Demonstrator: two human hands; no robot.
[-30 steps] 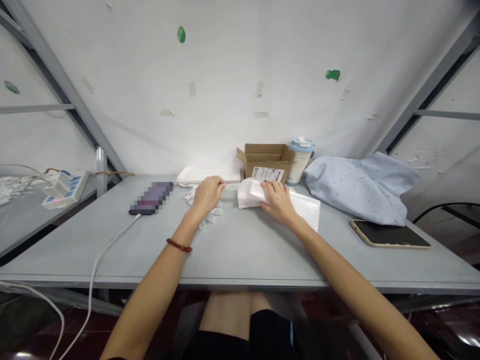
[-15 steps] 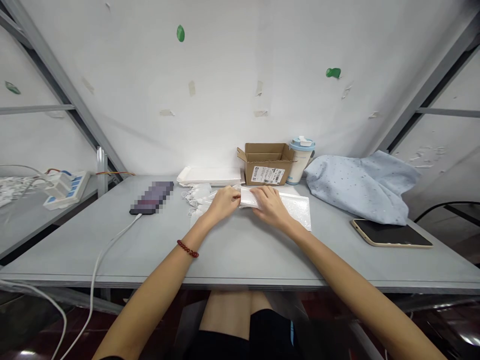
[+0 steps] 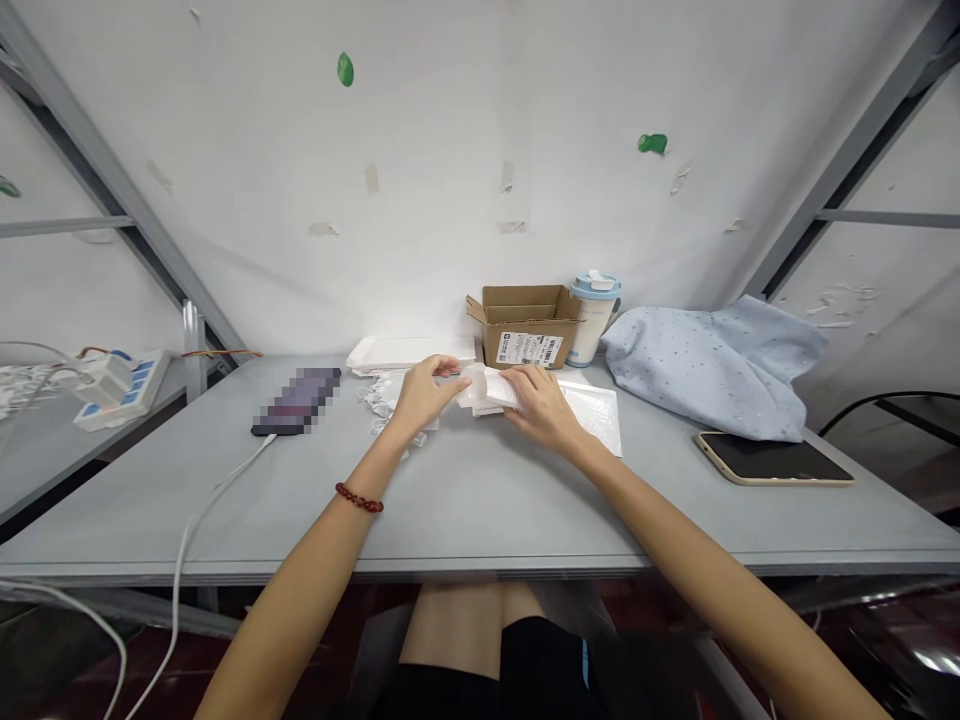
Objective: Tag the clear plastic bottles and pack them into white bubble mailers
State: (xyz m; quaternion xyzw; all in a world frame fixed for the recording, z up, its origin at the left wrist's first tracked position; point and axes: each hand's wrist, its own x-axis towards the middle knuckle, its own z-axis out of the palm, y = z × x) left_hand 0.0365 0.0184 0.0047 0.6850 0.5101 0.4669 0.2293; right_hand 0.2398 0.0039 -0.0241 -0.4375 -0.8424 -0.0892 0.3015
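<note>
My left hand (image 3: 422, 393) and my right hand (image 3: 541, 404) meet at the middle of the grey table (image 3: 465, 500). Between them lies a small white plastic pouch (image 3: 485, 390). The right hand's fingers are curled over its right end. The left hand's thumb and fingers pinch its left edge. A flat white bubble mailer (image 3: 596, 415) lies under and to the right of the right hand. Several small clear packets (image 3: 379, 390) are scattered just left of the left hand. A red bead bracelet (image 3: 358, 497) circles my left wrist.
A phone (image 3: 296, 398) on a white cable lies at the left. Behind the hands are a white foam tray (image 3: 409, 352), an open cardboard box (image 3: 525, 325) and a lidded cup (image 3: 594, 318). Blue cloth (image 3: 712, 365) and a tablet (image 3: 772, 460) lie right. A power strip (image 3: 120, 385) sits far left.
My left hand moved right from the scattered packets to the pouch, then drew back a little to its left edge. The right hand stayed on the pouch. The view shifted slightly.
</note>
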